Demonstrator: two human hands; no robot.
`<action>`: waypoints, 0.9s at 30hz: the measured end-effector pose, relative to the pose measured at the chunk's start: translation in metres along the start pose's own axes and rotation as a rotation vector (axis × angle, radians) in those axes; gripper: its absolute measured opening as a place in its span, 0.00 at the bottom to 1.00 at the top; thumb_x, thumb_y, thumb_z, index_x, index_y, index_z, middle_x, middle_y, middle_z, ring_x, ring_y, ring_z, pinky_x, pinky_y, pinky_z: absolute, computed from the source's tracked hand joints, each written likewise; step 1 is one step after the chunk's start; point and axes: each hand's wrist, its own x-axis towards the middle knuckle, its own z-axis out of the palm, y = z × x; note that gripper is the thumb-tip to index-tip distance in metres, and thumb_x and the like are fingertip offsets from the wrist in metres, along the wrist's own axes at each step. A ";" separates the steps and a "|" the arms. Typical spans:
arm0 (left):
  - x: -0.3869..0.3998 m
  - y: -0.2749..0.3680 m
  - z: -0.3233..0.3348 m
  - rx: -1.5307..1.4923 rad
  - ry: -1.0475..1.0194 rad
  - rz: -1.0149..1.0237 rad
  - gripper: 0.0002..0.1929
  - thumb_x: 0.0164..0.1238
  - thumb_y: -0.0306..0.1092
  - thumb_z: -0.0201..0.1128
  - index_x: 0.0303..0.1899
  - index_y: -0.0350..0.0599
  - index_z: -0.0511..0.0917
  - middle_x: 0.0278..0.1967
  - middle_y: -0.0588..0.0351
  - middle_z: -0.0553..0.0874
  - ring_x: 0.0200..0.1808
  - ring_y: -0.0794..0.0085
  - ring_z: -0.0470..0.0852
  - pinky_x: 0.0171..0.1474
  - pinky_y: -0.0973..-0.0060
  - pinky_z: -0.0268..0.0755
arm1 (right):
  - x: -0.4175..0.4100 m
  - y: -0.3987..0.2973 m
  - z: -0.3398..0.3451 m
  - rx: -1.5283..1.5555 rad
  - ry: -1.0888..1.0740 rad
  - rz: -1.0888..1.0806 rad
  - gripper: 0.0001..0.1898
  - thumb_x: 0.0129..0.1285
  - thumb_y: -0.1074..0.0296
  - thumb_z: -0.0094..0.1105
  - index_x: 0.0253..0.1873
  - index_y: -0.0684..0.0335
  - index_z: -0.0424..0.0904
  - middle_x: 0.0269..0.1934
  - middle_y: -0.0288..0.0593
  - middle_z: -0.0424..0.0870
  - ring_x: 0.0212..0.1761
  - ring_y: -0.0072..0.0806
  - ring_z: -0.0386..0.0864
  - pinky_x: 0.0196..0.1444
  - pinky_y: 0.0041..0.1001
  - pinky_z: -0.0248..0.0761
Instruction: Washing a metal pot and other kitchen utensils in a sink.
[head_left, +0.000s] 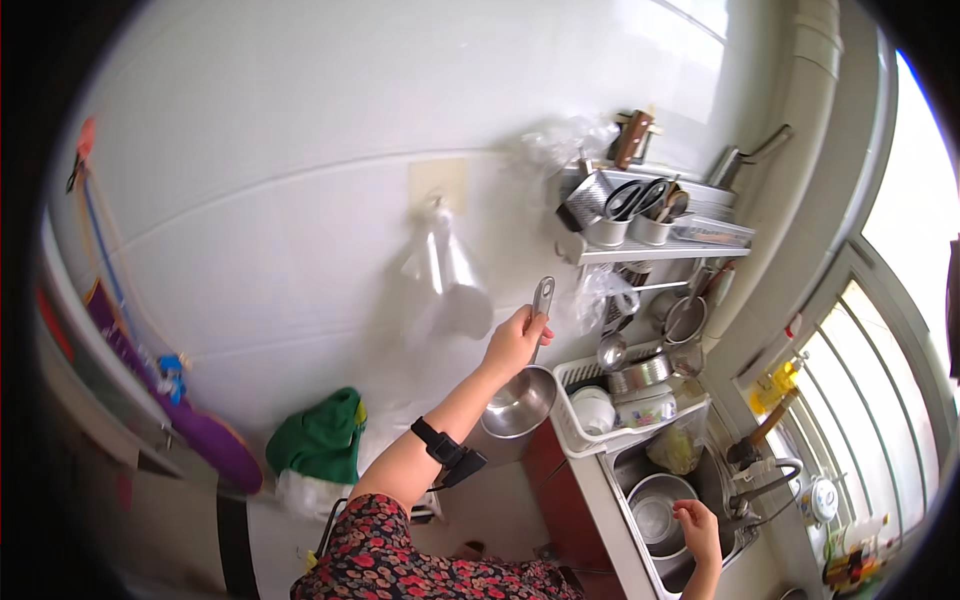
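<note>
My left hand (517, 341) grips the long handle of a stainless-steel dipper (525, 405), whose round bowl hangs below the fist beside the dish rack. The handle's looped end points up past my thumb. Over the sink (679, 574) hovers my right hand (697, 525), its fingers loosely bent and no object seen in them. A round steel basin (643, 510) sits in the sink beneath it, partly covered by that hand. Beside the basin lies a clear plastic bag (677, 442) with something yellowish inside.
A white dish rack (574, 439) holds bowls and a steel pot. Above it, a wall shelf (660, 251) carries scissors, a grater and utensil cups, with ladles hanging below. The faucet (765, 487) stands at the window side. A green cloth (319, 439) lies at left.
</note>
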 end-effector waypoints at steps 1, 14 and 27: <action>0.010 0.004 0.000 0.024 -0.012 0.006 0.15 0.78 0.44 0.53 0.42 0.40 0.76 0.34 0.54 0.89 0.37 0.69 0.89 0.43 0.72 0.77 | -0.003 -0.001 0.001 -0.034 0.000 0.000 0.08 0.67 0.76 0.57 0.48 0.71 0.81 0.39 0.41 0.86 0.40 0.24 0.84 0.46 0.24 0.76; 0.062 -0.001 0.004 0.092 0.005 0.038 0.21 0.75 0.50 0.52 0.43 0.38 0.79 0.33 0.44 0.85 0.38 0.54 0.84 0.43 0.63 0.72 | -0.065 -0.018 0.030 -0.016 0.180 0.150 0.07 0.68 0.76 0.56 0.46 0.70 0.82 0.35 0.40 0.86 0.38 0.23 0.84 0.45 0.25 0.76; 0.048 -0.072 0.007 0.044 0.123 0.295 0.23 0.76 0.33 0.59 0.66 0.34 0.66 0.63 0.48 0.73 0.64 0.66 0.73 0.66 0.71 0.65 | -0.098 0.084 0.012 -0.034 0.371 0.545 0.12 0.67 0.65 0.62 0.48 0.67 0.84 0.37 0.45 0.87 0.38 0.30 0.83 0.43 0.29 0.76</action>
